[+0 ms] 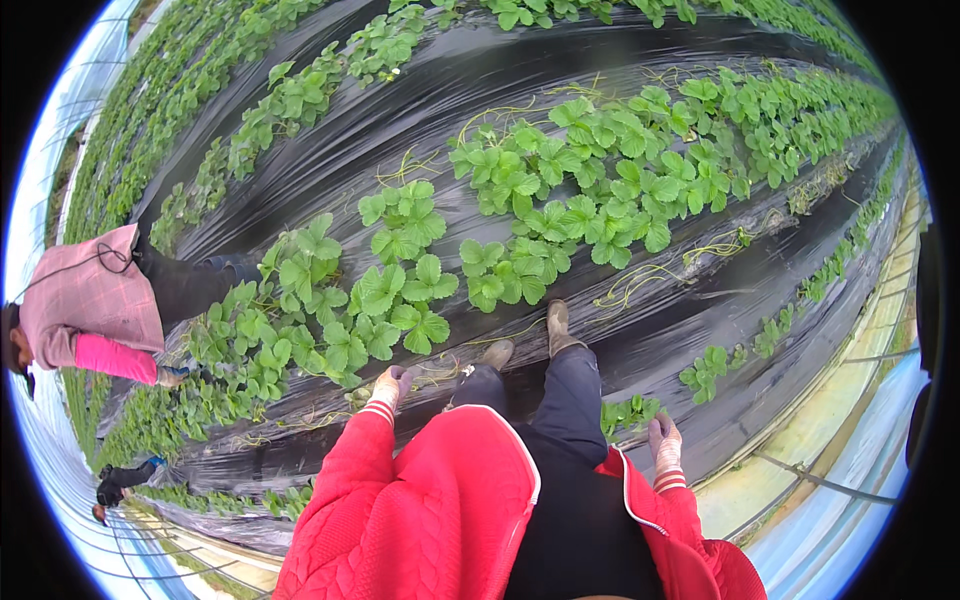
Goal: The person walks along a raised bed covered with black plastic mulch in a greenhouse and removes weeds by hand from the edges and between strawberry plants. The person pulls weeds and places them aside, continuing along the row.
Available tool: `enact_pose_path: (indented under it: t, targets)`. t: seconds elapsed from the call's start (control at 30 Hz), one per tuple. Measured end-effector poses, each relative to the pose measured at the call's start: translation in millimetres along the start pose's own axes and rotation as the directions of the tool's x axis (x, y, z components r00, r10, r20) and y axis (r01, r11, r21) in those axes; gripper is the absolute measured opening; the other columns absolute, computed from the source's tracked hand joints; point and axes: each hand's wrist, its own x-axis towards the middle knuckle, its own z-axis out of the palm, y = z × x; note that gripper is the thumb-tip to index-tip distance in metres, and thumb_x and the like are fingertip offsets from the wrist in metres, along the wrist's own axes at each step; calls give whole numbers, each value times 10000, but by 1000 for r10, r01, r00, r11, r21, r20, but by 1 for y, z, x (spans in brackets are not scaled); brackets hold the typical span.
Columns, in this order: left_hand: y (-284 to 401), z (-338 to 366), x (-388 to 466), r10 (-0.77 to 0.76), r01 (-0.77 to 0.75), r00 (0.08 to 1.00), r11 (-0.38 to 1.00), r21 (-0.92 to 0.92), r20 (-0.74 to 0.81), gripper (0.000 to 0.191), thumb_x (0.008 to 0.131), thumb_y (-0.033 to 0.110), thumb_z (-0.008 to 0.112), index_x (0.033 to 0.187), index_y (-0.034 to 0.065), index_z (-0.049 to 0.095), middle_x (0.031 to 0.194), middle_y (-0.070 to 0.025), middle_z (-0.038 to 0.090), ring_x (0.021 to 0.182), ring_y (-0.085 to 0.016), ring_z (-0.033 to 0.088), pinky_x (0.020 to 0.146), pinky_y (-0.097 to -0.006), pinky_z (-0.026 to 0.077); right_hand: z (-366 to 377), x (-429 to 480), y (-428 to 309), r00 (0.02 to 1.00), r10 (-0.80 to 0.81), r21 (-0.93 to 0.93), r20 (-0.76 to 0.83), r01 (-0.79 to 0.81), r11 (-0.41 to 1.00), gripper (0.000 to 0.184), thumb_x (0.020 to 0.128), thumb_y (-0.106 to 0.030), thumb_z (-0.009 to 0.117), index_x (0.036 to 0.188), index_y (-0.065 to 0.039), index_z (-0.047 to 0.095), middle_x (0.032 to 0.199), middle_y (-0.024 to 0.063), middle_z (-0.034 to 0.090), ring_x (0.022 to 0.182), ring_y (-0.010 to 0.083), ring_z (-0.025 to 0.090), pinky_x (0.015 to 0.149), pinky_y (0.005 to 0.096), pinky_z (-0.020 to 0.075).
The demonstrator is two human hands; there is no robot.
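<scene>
Strawberry plants (600, 180) with broad green leaves grow in rows through black plastic mulch film (480, 52). My left hand (392, 386), in a worn glove, hangs low beside the leafy strawberry row (345, 330) at the left, just off its leaves; its fingers are curled, and whether they hold anything is not clear. Over on the right, my right hand (664, 437), also gloved, is beside a small strawberry plant (628, 414), with nothing visible in it. Pale cut-looking runners (637, 289) lie on the film past my boots.
My boots (559, 322) stand on the film between rows. A person in a pink plaid top (97, 292) bends over plants at the left, and another person (124, 480) bends farther off. Greenhouse sheeting (832, 480) with metal ribs curves along the right edge.
</scene>
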Motion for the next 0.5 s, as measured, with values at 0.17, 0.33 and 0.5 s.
enact_pose_path:
  t: [0.17,0.33,0.5]
  targets:
    - [12,3,-78,-171,-58,902,862,-503,-397,336,889,262,652,1143,42,652,1040,-155,722,962,-260,688,879,-353,523,-30,156,60,931,-12,-177,364,82,981,375,945,-217,664,1237,12,611,1117,109,691,994,192,639,877,343,508]
    - [3,58,-177,-447,109,732,822,-559,-515,401,832,308,644,1133,44,664,1027,-193,715,984,-338,687,890,-400,524,-85,337,-15,875,1,-431,485,238,871,397,944,-305,648,1199,-1,628,1061,110,687,872,207,645,793,375,524]
    - [-16,142,-257,-774,374,581,529,-762,-251,426,827,343,647,1151,69,667,1059,-171,716,1013,-323,680,917,-393,512,-58,412,-215,920,-34,-384,390,196,902,302,935,-285,630,1147,-69,643,852,35,618,658,168,552,599,350,482]
